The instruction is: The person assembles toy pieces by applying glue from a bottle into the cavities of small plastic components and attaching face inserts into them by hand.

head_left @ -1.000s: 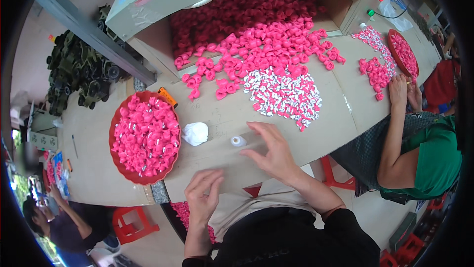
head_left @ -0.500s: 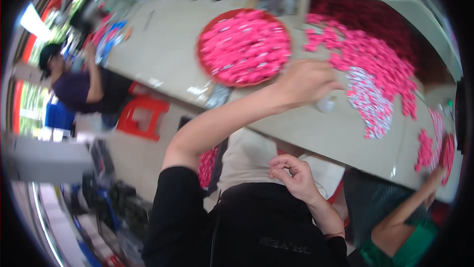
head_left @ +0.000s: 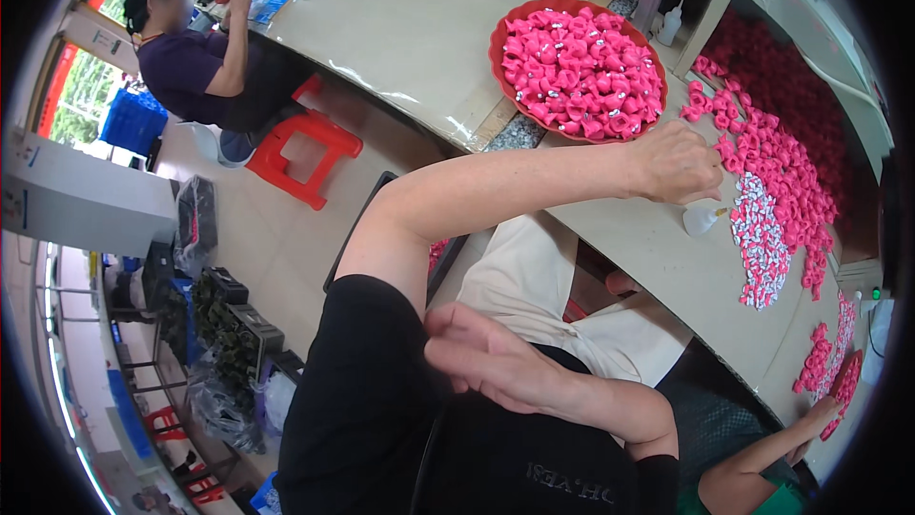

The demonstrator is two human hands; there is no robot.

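Note:
My left hand [head_left: 675, 164] is over the table at the front right edge of a round red tray [head_left: 499, 67] heaped with small pink pieces [head_left: 581, 72], each with a shiny spot. Its fingers curl under, and whatever they hold is hidden. Just below it stands a small white squeeze bottle [head_left: 700, 221] with a thin tip. My right hand [head_left: 496, 363] lies across my body at the hem of my left sleeve. Its fingers look apart and touch the sleeve, slightly blurred. To the right spread loose pink pieces [head_left: 777, 153] and a patch of small white-and-pink pieces [head_left: 761, 248].
A dark-red heap [head_left: 762, 67] fills the open bin behind the pieces. Another white bottle [head_left: 670, 24] stands beside a post. One co-worker [head_left: 186, 62] sits at the far left near a red stool [head_left: 305, 153]; another's arm [head_left: 772, 453] reaches in at lower right.
The whole view has shifted, so the table sits further right. My right hand has moved from in front of my lap up to my left sleeve. My left hand stays over the table.

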